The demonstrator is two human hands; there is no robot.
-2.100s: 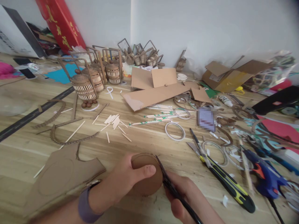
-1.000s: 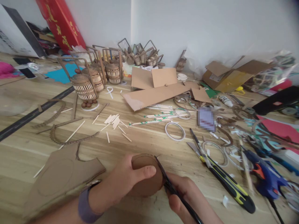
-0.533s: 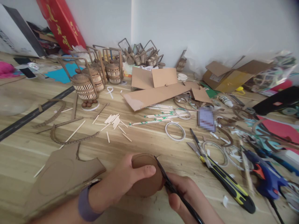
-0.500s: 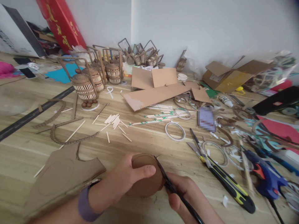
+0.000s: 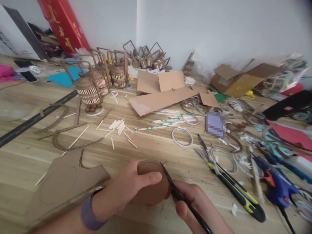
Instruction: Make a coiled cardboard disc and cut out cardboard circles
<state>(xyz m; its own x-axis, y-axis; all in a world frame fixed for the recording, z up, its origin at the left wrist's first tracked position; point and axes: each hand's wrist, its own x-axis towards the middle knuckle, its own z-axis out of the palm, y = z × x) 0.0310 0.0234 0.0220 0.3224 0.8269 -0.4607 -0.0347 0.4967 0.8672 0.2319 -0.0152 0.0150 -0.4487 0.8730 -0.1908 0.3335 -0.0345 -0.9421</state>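
Note:
My left hand [image 5: 136,182] pinches a brown cardboard disc [image 5: 152,193], its thumb lying across the top face. A pencil line runs along the disc's far rim. In my right hand [image 5: 192,198] is a pair of black scissors [image 5: 181,198], whose blades meet the right edge of the disc. The lower part of the scissors' handles is hidden by my fingers and the frame edge. Left of my wrist lies a cut cardboard sheet [image 5: 85,175] with a circle drawn on it.
A yellow-black utility knife [image 5: 237,187] with its blade out and a blue glue gun [image 5: 280,182] lie on the right. Tape rolls [image 5: 182,137] and short wooden sticks [image 5: 118,126] are scattered ahead. Small baskets [image 5: 87,91] stand at the back left, near folded cardboard [image 5: 161,100].
Almost nothing differs. Both hands, the disc and the scissors hold nearly the same position, with only a very slight shift of the view.

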